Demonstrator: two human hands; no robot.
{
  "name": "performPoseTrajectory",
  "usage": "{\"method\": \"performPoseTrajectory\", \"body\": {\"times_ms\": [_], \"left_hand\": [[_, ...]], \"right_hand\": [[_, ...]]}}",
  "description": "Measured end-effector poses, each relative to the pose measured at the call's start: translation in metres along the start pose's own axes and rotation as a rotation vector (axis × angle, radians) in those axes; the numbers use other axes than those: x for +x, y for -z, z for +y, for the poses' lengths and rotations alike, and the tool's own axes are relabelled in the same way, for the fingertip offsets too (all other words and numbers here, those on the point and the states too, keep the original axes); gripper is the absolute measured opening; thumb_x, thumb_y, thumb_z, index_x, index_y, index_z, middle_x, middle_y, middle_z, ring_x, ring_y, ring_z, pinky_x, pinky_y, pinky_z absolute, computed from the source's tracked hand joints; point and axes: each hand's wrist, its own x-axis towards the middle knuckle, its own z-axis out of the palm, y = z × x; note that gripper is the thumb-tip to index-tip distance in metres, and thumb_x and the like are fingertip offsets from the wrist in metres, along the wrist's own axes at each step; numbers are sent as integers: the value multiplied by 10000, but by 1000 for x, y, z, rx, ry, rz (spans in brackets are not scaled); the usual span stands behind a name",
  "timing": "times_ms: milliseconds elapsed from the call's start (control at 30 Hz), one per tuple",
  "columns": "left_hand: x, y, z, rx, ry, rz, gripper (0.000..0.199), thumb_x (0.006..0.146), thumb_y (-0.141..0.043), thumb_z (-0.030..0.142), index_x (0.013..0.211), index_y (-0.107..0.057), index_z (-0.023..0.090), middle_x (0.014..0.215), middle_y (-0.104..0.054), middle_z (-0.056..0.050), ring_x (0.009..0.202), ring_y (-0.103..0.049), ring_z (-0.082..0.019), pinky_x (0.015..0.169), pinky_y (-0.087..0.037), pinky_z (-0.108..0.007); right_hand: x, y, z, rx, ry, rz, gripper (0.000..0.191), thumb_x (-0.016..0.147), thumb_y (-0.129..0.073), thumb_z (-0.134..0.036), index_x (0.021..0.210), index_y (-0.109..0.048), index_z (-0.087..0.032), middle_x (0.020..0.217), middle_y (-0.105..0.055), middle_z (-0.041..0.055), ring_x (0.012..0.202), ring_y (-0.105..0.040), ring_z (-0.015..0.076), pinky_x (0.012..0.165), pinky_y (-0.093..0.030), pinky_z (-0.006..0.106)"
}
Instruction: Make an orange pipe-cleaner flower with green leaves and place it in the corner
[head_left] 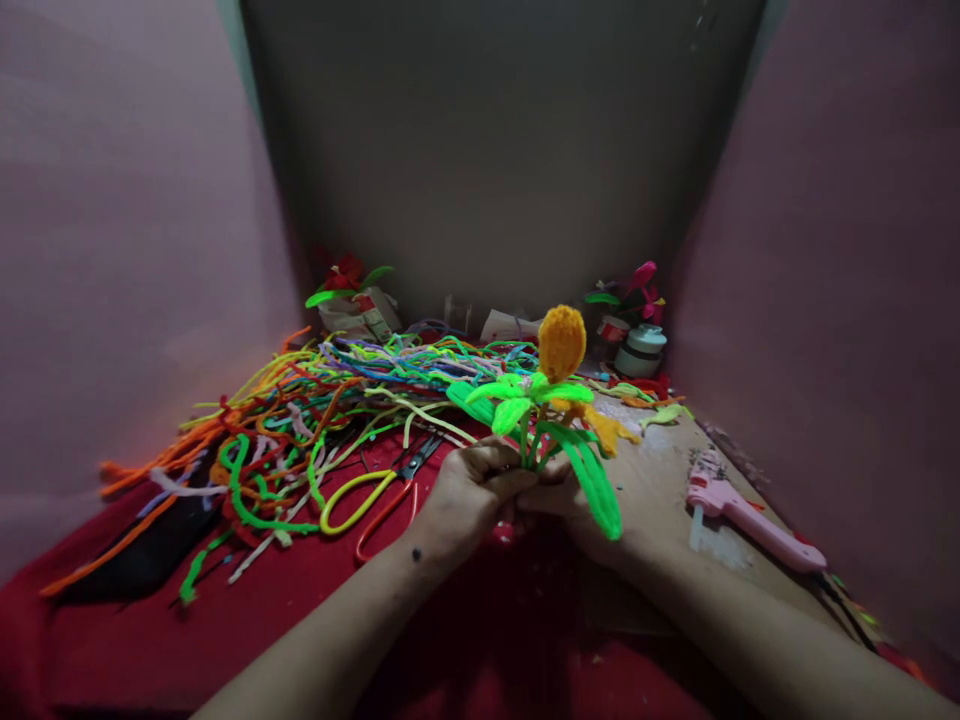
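Both hands meet at the stems of a pipe cleaner flower bunch (517,390) held upright above the table. It has a fuzzy orange bloom on top, a bright green flower, long green leaves and another orange part at the right. My left hand (476,485) pinches the stems from the left, its fingers closed. My right hand (566,500) is closed round the lower stems from the right, partly hidden behind a drooping green leaf. Just left of my left hand lie scissors (375,500) with one yellow and one red handle, blades apart.
Pipe cleaners (300,410) in many colours heap over the left and back. A pink glue gun (754,520) lies at right on a board (660,480). Behind stand a lidded jar (641,350), a red flower (345,273) and a pink flower (643,285). Walls rise on both sides.
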Motion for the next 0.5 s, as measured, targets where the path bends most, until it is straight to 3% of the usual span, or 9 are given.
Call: {"method": "performPoseTrajectory", "body": {"times_ms": [167, 400, 500], "left_hand": [[-1, -2, -6, 63, -69, 85, 228, 692, -626, 225, 505, -526, 138, 491, -446, 48, 416, -421, -51, 408, -314, -181], [0, 2, 6, 135, -166, 41, 244, 651, -659, 209, 463, -520, 138, 529, -436, 43, 481, -435, -61, 475, -354, -192], [1, 6, 11, 130, -131, -51, 223, 643, -672, 216, 477, -545, 138, 506, -462, 38, 474, -431, -63, 467, -338, -193]], "right_hand": [[-1, -2, 10, 163, -9, -32, 171, 710, -656, -287, 563, -665, -199, 611, -648, 11, 585, -563, 158, 623, -457, 296], [-2, -3, 8, 229, -69, -75, 211, 714, -662, -346, 643, -692, -150, 609, -652, 32, 587, -589, 157, 636, -470, 290], [-2, -4, 6, 251, -85, -79, 211, 690, -675, -376, 664, -684, -166, 596, -650, 13, 551, -592, 150, 597, -481, 282]]}}
